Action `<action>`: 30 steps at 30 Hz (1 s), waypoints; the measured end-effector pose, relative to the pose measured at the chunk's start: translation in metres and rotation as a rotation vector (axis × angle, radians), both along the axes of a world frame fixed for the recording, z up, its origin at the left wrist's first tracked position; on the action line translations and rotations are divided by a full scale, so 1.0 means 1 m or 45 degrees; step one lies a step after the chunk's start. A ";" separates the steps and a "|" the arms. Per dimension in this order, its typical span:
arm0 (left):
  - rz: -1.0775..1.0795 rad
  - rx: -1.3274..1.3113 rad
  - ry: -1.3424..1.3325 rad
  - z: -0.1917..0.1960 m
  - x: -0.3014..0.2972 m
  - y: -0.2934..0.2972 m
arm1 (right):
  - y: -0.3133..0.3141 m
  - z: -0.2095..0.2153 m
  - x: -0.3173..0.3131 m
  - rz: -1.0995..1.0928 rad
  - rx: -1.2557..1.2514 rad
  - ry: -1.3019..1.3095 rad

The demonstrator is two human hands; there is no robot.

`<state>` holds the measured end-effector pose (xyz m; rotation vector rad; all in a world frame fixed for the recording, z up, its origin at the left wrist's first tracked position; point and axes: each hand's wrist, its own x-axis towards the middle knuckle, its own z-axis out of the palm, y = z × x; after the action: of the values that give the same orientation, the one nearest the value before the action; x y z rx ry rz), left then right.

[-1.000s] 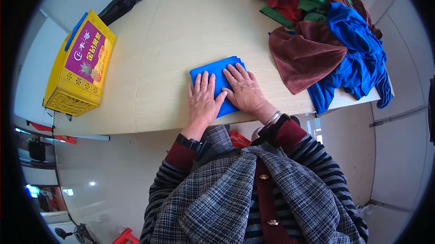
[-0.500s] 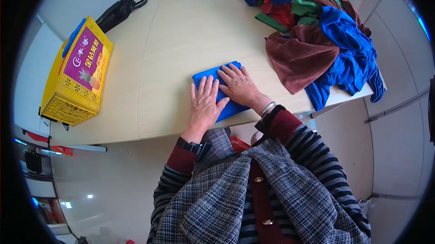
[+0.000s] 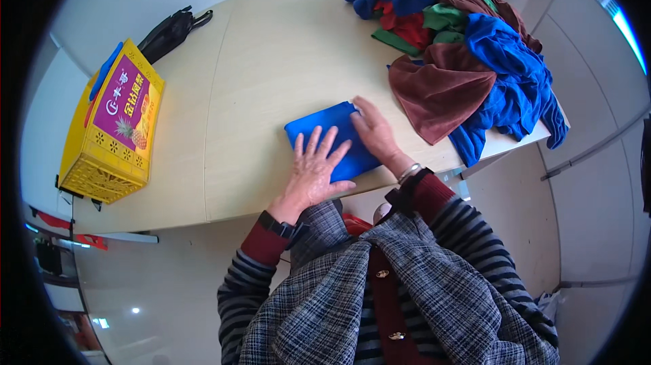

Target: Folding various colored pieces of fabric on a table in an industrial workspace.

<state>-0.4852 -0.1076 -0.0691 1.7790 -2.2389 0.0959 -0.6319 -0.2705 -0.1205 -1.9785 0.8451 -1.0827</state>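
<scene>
A blue cloth (image 3: 329, 116), folded into a flat rectangle, lies near the front edge of the table. My left hand (image 3: 314, 174) rests on its lower left part, fingers spread and palm down. At the cloth's right edge is my right hand (image 3: 377, 136); its fingers are stretched out along the far right corner and touch the fabric there, with no grip visible.
A heap of loose cloths (image 3: 498, 60) in blue, brown, green and red covers the table's right end, a brown cloth (image 3: 441, 94) hanging toward the middle. At the left stand a yellow crate (image 3: 108, 178) and a black bag (image 3: 167, 34) on the pale table (image 3: 264, 60).
My right hand has slid from the top of the folded cloth to its right edge. My left hand has drawn slightly nearer me and spread its fingers. More of the cloth shows.
</scene>
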 end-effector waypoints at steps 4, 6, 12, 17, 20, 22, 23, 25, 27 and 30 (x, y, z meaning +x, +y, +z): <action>0.008 0.129 -0.061 -0.009 0.011 0.001 | 0.016 0.004 -0.028 -0.049 -0.058 -0.011; 0.086 0.100 -0.035 -0.015 0.005 -0.011 | 0.018 -0.001 -0.051 -0.104 -0.115 0.053; 0.459 0.112 0.014 -0.018 0.024 -0.005 | 0.039 0.009 -0.081 -0.084 -0.334 0.235; 0.938 0.152 -0.047 -0.019 0.117 0.015 | 0.047 0.006 -0.080 -0.032 -0.442 0.305; 1.172 0.220 -0.007 -0.017 0.177 0.014 | 0.048 0.010 -0.082 -0.067 -0.472 0.355; 1.291 0.268 0.020 -0.020 0.199 -0.006 | 0.042 0.010 -0.098 -0.169 -0.493 0.410; 1.359 0.258 -0.029 -0.011 0.221 0.006 | 0.045 0.009 -0.092 -0.114 -0.508 0.346; 1.366 0.078 -0.232 -0.058 0.308 0.053 | 0.035 -0.005 -0.080 0.045 -0.239 0.305; 1.420 0.176 -0.188 -0.060 0.341 0.075 | 0.043 0.004 -0.071 0.040 -0.496 0.244; 1.596 0.336 -0.061 -0.053 0.333 0.037 | 0.033 0.002 -0.085 -0.096 -0.652 0.091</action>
<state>-0.1524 -0.0703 -0.1218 3.0263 -0.8434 0.0841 -0.7171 -0.2372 -0.1184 -2.4311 0.7326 -1.3830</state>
